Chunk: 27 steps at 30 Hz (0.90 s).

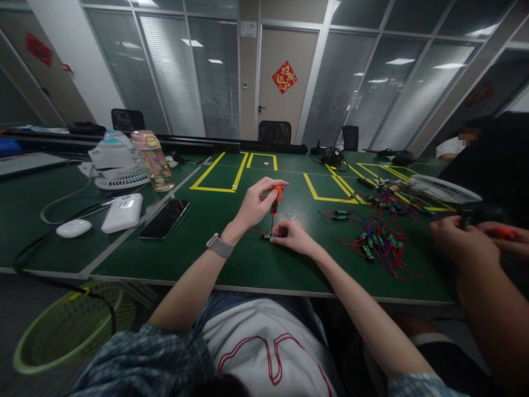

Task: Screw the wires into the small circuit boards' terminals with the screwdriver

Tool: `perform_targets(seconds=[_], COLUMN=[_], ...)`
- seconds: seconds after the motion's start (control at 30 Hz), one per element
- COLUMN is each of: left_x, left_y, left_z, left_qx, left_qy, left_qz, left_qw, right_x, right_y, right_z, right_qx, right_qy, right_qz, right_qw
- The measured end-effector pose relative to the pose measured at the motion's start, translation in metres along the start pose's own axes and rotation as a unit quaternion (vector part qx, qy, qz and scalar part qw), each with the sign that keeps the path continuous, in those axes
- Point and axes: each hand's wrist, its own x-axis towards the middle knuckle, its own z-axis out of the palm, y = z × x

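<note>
My left hand [260,201] is closed around the orange and black handle of a screwdriver [275,207], which stands upright with its shaft pointing down. The tip meets a small green circuit board [266,236] lying on the green table [231,264]. A red wire runs out to the left of the board. With bent fingers, my right hand [291,236] pinches the board's right end against the table; bluish wires show by the fingertips. The fingers partly hide the board, so I cannot make out the screw or part under the tip.
Circuit boards with red and blue wires [382,242] lie in a pile at right, beside a co-worker's hands [467,240]. A phone [165,219], power bank [122,213], bottle [152,160] and white fan [118,160] stand or lie left. A green basket [74,325] sits below.
</note>
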Motion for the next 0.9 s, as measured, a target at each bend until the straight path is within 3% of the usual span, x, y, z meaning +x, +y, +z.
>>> perform_targets(seconds=[0.43, 0.73, 0.9], left_x=[-0.0009, -0.0011, -0.0024], left_y=[-0.0001, 0.0007, 0.0023], left_z=[0.0012, 0.0011, 0.0033], left_qx=[0.111, 0.092, 0.135], left_qy=[0.053, 0.013, 0.03], left_qz=[0.0, 0.019, 0.024], left_qw=[0.992, 0.995, 0.99], right_x=[0.0, -0.001, -0.0003], right_y=[0.0034, 0.0014, 0.003], right_z=[-0.0001, -0.0013, -0.0006], right_qx=[0.007, -0.005, 0.003], right_qy=[0.001, 0.003, 0.001], right_qz=[-0.003, -0.008, -0.009], right_qw=[1.0, 1.0, 1.0])
